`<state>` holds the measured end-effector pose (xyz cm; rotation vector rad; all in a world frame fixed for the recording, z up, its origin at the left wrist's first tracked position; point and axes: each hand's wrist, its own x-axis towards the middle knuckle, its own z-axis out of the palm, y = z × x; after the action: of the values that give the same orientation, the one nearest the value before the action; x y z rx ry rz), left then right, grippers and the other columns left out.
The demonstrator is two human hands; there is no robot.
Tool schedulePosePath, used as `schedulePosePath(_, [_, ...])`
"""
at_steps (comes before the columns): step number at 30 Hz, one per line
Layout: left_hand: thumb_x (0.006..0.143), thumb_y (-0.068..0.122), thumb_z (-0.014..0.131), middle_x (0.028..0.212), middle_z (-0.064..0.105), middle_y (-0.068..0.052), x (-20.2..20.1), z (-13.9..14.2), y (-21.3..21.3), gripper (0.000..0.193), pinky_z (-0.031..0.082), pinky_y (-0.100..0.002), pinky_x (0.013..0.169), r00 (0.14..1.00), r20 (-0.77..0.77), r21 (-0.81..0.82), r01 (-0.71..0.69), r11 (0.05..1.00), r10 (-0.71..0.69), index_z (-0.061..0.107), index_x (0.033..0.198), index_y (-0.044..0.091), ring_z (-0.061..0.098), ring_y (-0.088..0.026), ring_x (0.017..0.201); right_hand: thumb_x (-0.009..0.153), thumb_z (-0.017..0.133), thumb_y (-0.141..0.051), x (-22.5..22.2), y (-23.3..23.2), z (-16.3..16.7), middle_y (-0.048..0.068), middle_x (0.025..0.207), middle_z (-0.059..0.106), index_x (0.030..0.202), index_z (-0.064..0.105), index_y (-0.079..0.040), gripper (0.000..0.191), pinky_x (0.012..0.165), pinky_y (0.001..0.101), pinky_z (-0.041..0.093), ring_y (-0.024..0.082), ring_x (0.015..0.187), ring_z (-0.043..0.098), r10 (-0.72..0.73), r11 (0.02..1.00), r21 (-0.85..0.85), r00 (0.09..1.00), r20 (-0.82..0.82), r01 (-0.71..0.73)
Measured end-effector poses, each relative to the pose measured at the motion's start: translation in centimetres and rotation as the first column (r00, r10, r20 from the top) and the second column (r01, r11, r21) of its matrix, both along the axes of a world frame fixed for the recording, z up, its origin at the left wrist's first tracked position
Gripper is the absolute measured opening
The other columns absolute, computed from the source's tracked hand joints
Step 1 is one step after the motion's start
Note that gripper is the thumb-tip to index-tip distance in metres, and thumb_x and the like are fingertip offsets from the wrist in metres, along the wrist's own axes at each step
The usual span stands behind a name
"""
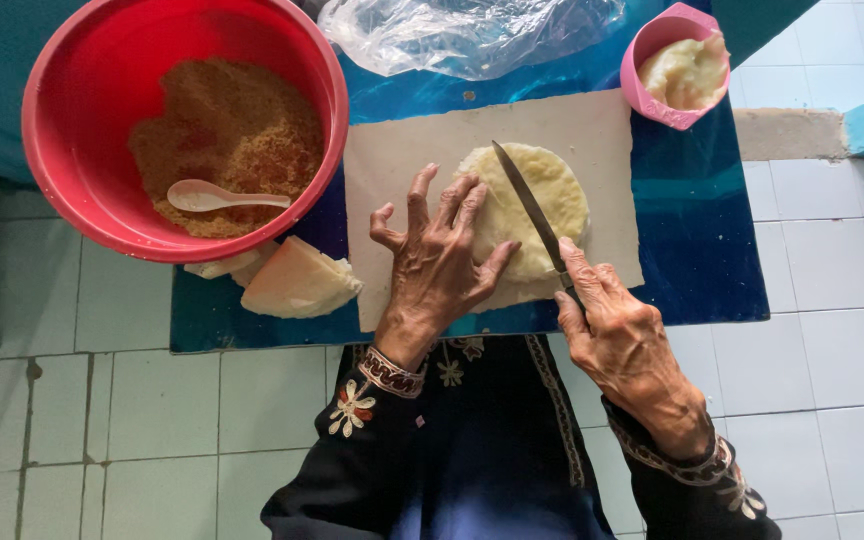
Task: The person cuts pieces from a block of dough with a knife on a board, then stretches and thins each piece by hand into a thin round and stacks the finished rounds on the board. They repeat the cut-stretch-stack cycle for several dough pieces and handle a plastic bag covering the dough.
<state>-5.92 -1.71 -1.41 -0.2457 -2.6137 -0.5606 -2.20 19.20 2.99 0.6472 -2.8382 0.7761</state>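
A flat round of pale dough (pixel 542 205) lies on a beige sheet (pixel 392 170) over a blue board (pixel 712 250). My left hand (pixel 437 260) rests flat with fingers spread on the dough's left side. My right hand (pixel 617 335) grips the handle of a knife (pixel 527 205), whose blade lies across the dough, tip pointing away from me.
A red bowl (pixel 72 110) of brown crumbs with a white spoon (pixel 217 196) stands at the left. Folded dough pieces (pixel 297 282) lie below it. A pink bowl (pixel 652 45) of pale dough sits at the far right, a clear plastic bag (pixel 462 35) at the back. White floor tiles surround the board.
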Motion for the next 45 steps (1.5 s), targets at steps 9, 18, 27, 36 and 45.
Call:
schedulePosePath(9, [0.078, 0.025, 0.084, 0.144, 0.059, -0.003, -0.2, -0.3, -1.2, 0.086, 0.024, -0.048, 0.112, 0.997, 0.012, 0.44, -0.074, 0.895, 0.077, 0.042, 0.151, 0.009, 0.039, -0.026, 0.145, 0.094, 0.063, -0.013, 0.2, -0.5, -0.1, 0.024, 0.105, 0.066, 0.154, 0.041, -0.011, 0.064, 0.071, 0.0476, 0.059, 0.043, 0.085, 0.07, -0.03, 0.997, 0.072, 0.996, 0.082, 0.024])
schedulePosePath(18, [0.089, 0.03, 0.076, 0.15, 0.055, -0.004, 0.4, -0.1, -0.9, 0.062, 0.019, -0.053, 0.111, 0.992, -0.108, 0.026, 0.07, 0.997, -0.066, 0.057, 0.145, 0.012, 0.038, -0.025, 0.148, 0.092, 0.063, -0.011, 1.2, -1.6, 0.1, 0.027, 0.112, 0.064, 0.154, 0.036, -0.01, 0.068, 0.075, 0.0503, 0.058, 0.048, 0.092, 0.068, -0.042, 0.999, 0.004, 0.994, 0.105, 0.042])
schedulePosePath(27, [0.101, 0.04, 0.062, 0.154, 0.053, -0.003, 0.2, -0.7, -0.7, 0.05, 0.017, -0.057, 0.11, 0.992, -0.013, -0.141, 0.121, 0.982, -0.124, 0.061, 0.142, 0.013, 0.038, -0.021, 0.148, 0.095, 0.061, -0.015, 1.2, -1.8, -0.4, 0.024, 0.107, 0.066, 0.155, 0.037, -0.014, 0.065, 0.067, 0.0473, 0.059, 0.044, 0.079, 0.069, -0.085, 0.995, 0.067, 0.989, 0.118, 0.077])
schedulePosePath(36, [0.099, 0.041, 0.064, 0.154, 0.053, -0.003, -0.1, -0.6, -0.9, 0.05, 0.017, -0.056, 0.112, 0.993, -0.013, -0.152, 0.115, 0.982, -0.118, 0.062, 0.14, 0.012, 0.038, -0.023, 0.147, 0.096, 0.06, -0.02, 0.1, -1.4, -1.4, 0.023, 0.104, 0.065, 0.156, 0.036, -0.016, 0.065, 0.06, 0.0466, 0.059, 0.041, 0.069, 0.069, -0.063, 0.989, 0.137, 0.994, 0.085, 0.051])
schedulePosePath(45, [0.098, 0.04, 0.062, 0.156, 0.05, -0.008, -1.2, -1.1, 0.2, 0.059, 0.016, -0.057, 0.109, 0.999, -0.018, -0.146, 0.047, 0.988, -0.05, 0.057, 0.144, 0.004, 0.037, -0.023, 0.148, 0.098, 0.057, -0.023, -0.3, -1.1, -1.4, 0.021, 0.098, 0.065, 0.159, 0.03, -0.019, 0.067, 0.057, 0.0491, 0.058, 0.042, 0.066, 0.068, -0.061, 0.979, 0.201, 0.993, 0.103, 0.04])
